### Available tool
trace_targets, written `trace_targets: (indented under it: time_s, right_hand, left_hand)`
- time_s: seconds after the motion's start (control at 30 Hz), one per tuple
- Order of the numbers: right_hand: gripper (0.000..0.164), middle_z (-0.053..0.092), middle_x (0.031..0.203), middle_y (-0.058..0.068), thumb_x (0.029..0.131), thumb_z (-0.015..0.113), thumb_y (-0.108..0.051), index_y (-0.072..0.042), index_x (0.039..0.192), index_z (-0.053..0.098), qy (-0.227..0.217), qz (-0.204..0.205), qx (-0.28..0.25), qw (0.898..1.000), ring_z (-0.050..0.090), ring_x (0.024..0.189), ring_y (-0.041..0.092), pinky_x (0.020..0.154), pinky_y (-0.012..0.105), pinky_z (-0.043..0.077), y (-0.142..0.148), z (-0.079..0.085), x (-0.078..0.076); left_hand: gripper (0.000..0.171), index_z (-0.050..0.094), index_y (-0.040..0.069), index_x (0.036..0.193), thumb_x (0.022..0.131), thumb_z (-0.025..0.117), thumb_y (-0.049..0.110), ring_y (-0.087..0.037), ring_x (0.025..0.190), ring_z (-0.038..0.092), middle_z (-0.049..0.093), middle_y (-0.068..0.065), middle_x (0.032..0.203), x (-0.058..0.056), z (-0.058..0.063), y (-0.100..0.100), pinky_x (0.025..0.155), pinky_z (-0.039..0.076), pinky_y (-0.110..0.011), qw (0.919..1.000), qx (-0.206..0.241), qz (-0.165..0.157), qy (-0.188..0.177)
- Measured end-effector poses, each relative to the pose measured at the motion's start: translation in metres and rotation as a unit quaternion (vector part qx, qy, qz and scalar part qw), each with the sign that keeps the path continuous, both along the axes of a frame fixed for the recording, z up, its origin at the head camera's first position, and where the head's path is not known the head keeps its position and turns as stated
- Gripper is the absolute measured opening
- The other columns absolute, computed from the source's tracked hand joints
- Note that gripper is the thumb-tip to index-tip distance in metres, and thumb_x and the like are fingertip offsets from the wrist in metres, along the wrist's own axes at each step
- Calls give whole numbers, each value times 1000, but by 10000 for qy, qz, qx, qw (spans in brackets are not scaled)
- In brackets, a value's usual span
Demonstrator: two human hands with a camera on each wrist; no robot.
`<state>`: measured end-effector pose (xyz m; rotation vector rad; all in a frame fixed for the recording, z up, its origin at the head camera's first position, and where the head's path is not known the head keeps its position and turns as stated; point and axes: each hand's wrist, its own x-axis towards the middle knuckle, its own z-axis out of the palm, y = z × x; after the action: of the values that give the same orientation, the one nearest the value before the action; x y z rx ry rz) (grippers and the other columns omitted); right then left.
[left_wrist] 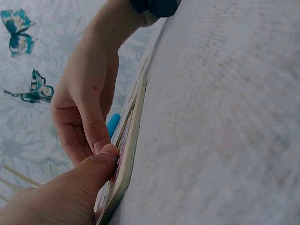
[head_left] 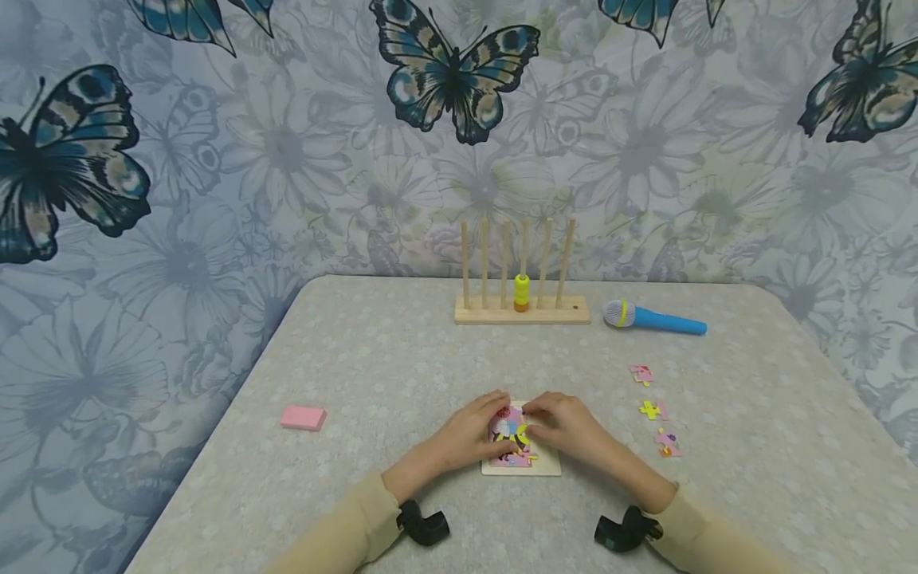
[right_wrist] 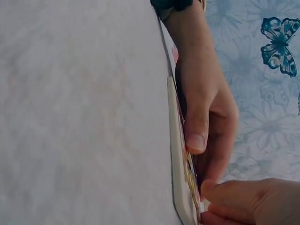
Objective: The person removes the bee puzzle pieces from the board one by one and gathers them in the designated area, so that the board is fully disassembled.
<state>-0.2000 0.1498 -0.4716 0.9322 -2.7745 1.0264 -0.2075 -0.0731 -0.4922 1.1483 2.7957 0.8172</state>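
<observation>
A small wooden jigsaw board [head_left: 547, 462] lies near the table's front, pink and yellow pieces with a bee-like picture filling its left side. My left hand [head_left: 469, 434] rests over that side, its thumb extended on the picture and its fingertips at the far edge. From the right, my right hand [head_left: 574, 430] pinches a puzzle piece at the board's upper right; the fingers hide most of it. Close up in the right wrist view, thumb and fingers of the right hand [right_wrist: 255, 201] meet at the board's edge, near the left hand's [right_wrist: 204, 98] fingertips.
Loose puzzle pieces [head_left: 650, 410] lie in a column to the right. A pink block [head_left: 304, 418] sits at the left. Toward the back stand a wooden peg rack [head_left: 522, 316] with yellow rings on one peg and, beside it, a blue toy microphone [head_left: 660, 320].
</observation>
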Motion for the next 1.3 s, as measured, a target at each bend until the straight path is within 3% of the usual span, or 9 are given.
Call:
trace_targets:
  time_s: [0.23, 0.4, 0.67, 0.97, 1.13, 1.3]
  right_hand:
    - [27, 63, 90, -1, 80, 77, -14, -2, 102, 69, -6, -539, -169, 9984, 57, 84, 14, 72, 31, 48, -10, -5, -2]
    - [31, 61, 88, -2, 76, 80, -13, -2, 103, 69, -130, -670, -239, 9974, 55, 81, 12, 71, 29, 47, -13, -6, -3]
    - [25, 61, 87, 0, 79, 77, -10, -2, 100, 69, -325, -390, -511, 9974, 57, 80, 13, 70, 26, 49, -9, -6, -9]
    - [25, 61, 86, -1, 78, 78, -11, -3, 99, 70, 441, -159, 96, 9989, 51, 77, 10, 66, 26, 46, -7, 0, -10]
    - [24, 63, 87, 2, 80, 76, -10, -1, 101, 70, 468, -256, 59, 9986, 58, 81, 16, 70, 33, 51, 24, 10, -22]
    - [25, 65, 92, 6, 83, 73, -11, -1, 105, 69, 121, -832, -57, 9964, 61, 84, 22, 74, 39, 53, 83, 14, -51]
  left_hand:
    - [75, 44, -1, 138, 86, 66, 47, -24, 133, 36, 41, -15, 143, 0, 0, 0, 106, 34, -38, 10000, -63, 43, -22]
    - [75, 44, -1, 138, 86, 65, 48, -26, 133, 37, 41, -16, 143, 1, 0, -1, 105, 35, -40, 10000, -39, 23, -20]
    - [75, 44, -1, 138, 85, 65, 48, -25, 133, 36, 41, -14, 143, 2, 2, 0, 106, 34, -38, 9999, -51, 52, -93]
    - [76, 44, 0, 139, 84, 67, 49, -24, 132, 37, 42, -14, 143, 2, 0, 2, 106, 34, -38, 9998, -116, 114, -110]
    - [77, 44, -1, 138, 83, 68, 48, -24, 133, 37, 42, -14, 142, 3, -1, 3, 107, 33, -36, 9998, -133, 56, -116]
    - [78, 44, -1, 138, 83, 68, 49, -25, 133, 36, 41, -14, 143, 1, 0, 2, 108, 31, -36, 9998, -137, 74, -131]
